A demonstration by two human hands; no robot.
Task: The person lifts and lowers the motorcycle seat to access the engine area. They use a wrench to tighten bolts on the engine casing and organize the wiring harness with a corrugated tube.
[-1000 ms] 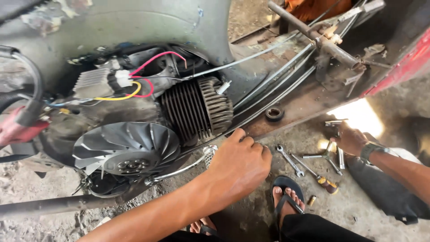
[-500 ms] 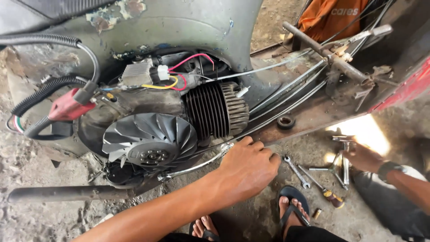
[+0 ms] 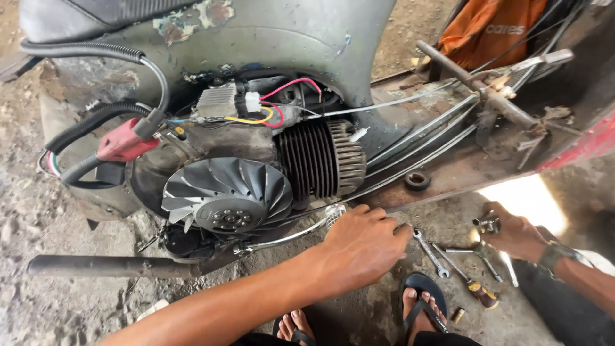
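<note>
Chrome kick lever (image 3: 291,236) below finned cylinder (image 3: 318,160): left hand (image 3: 362,247) fingers curl over its ribbed tip, better gripped squarely; right hand (image 3: 512,232) fingers pinch small socket (image 3: 487,224).

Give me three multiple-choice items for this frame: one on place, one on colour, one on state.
1. Where does the left hand rest?
A. on the seat
B. below the finned cylinder, by the kick lever
C. on the orange cloth

2. What colour is the plug cap on the black hose?
A. red
B. blue
C. white

3. What is the right hand doing?
A. hanging empty
B. holding a small metal tool
C. gripping the fan

Answers: 1 B, knuckles sit under the fins; 2 A, plainly red; 3 B, fingers close around metal.
</note>
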